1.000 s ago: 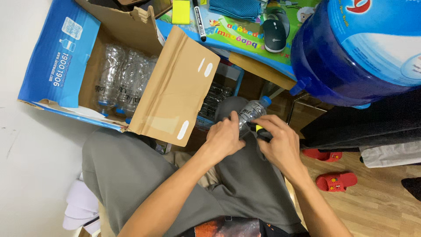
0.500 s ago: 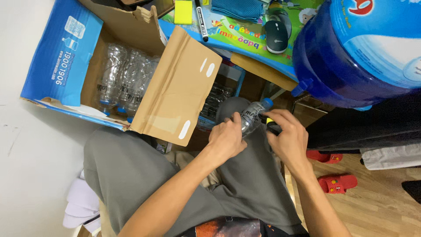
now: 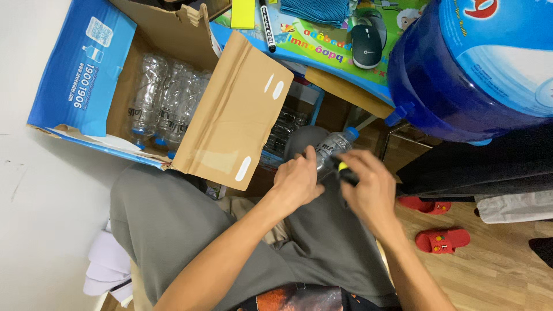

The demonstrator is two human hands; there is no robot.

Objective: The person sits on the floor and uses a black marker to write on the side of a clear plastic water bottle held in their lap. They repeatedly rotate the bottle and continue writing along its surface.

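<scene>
The left hand (image 3: 296, 183) hides most of the small plastic bottle (image 3: 333, 145), the right hand (image 3: 371, 193) is motion-blurred and covers most of a black-and-yellow marker (image 3: 344, 171), and the big blue water jug (image 3: 461, 63) runs off the frame's top and right edges.

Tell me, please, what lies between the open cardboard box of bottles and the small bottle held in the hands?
In the head view, the box's brown flap hangs between the cardboard box and the small bottle, with a crate of bottles behind it.
</scene>
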